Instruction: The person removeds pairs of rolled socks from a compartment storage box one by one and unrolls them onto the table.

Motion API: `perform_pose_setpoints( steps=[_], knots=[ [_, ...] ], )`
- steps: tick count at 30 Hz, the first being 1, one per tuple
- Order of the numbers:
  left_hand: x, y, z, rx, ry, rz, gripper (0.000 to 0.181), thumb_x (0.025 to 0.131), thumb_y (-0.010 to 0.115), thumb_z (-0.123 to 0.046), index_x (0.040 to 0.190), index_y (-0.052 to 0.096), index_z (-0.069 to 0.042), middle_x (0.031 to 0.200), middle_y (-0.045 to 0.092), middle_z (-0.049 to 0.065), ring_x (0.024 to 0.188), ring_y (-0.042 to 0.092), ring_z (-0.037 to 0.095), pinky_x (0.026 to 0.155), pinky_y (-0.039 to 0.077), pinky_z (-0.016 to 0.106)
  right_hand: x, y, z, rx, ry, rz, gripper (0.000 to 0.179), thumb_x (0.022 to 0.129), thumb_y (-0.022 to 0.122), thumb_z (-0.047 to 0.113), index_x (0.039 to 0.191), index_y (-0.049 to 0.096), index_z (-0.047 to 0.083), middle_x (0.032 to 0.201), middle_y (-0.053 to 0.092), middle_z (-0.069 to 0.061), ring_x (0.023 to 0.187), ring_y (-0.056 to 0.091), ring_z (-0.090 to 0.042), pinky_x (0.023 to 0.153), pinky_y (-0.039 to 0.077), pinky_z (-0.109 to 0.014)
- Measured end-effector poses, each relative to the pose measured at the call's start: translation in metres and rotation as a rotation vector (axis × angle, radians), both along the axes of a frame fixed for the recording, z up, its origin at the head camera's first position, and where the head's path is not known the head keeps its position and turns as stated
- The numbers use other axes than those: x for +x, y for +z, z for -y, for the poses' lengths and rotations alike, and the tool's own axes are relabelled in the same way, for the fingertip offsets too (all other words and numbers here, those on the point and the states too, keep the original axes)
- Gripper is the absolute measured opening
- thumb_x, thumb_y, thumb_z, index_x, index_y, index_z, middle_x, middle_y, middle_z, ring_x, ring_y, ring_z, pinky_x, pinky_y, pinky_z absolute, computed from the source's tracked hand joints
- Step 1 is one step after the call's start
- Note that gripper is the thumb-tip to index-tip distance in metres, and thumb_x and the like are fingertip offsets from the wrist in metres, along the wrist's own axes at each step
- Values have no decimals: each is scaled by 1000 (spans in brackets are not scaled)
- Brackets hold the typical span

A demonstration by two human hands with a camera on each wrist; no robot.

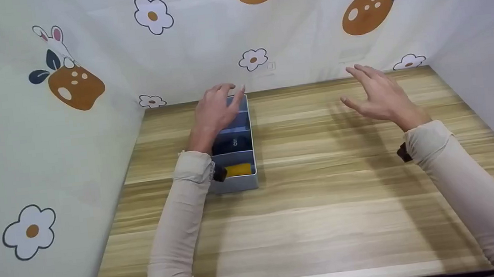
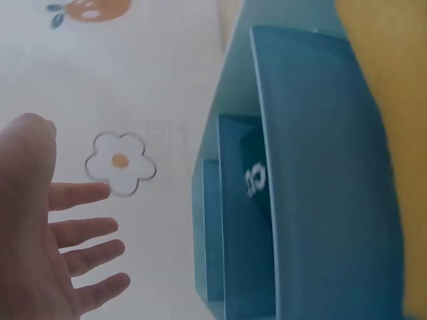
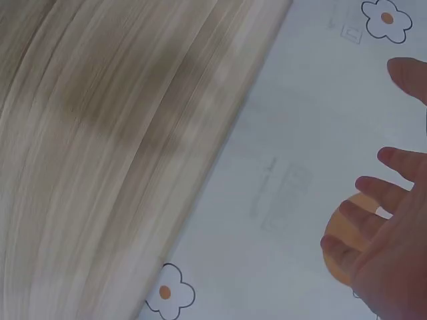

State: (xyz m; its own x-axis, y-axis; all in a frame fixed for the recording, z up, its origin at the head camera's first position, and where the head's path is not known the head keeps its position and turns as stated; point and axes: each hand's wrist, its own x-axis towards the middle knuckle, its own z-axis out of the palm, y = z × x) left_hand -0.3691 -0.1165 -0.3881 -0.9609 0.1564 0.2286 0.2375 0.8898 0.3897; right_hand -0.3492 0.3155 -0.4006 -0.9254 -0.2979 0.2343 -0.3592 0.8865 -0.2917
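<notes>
A grey-blue divided storage box stands on the left half of the wooden table. Its nearest compartment has a yellow item in it, and the one behind that a black item with white lettering. Above the far part of the box my left hand is raised with its fingers spread, holding nothing; it covers some of the compartments in the head view. My right hand hovers over the right rear of the table, fingers extended and nothing in them.
The wooden table runs back to a pale cloth printed with flowers, oranges and rabbits, which also hangs on both sides. Dark wrist cameras are strapped at the cuffs of my sleeves.
</notes>
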Motion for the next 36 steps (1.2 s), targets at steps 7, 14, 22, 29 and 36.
perform_pose_setpoints(
  steps=[7,14,22,29,36],
  knots=[
    [7,-7,30,121,26,-1,68,113,35,-64,147,66,-14,158,60,10,151,52,31,126,41,50,2,-4,19,-70,72,-109,66,102,68,35,161,49,14,165,51,-16,154,45,-43,122,36,-68],
    [11,-24,53,216,22,42,66,115,36,-58,147,64,-8,152,64,13,144,58,32,123,45,51,4,-9,54,-146,262,-106,56,104,69,22,156,54,9,158,58,-15,152,48,-38,125,36,-61],
    [16,-39,70,333,35,159,68,113,36,-62,150,61,-11,149,66,13,131,65,32,116,51,51,23,-16,113,-161,444,-9,54,105,69,18,157,55,8,157,61,-14,147,56,-37,123,42,-57],
    [21,-53,80,387,-3,133,54,117,43,-43,150,62,-5,148,67,17,135,66,37,116,52,53,35,-27,168,-191,601,10,50,103,70,13,152,59,5,153,64,-12,145,60,-31,124,44,-49],
    [21,-68,86,424,-51,163,45,115,50,-34,147,63,-5,147,67,17,134,66,35,117,52,51,42,-32,202,-279,716,30,38,103,71,7,140,68,3,143,72,-11,133,68,-29,114,55,-48]
  ],
)
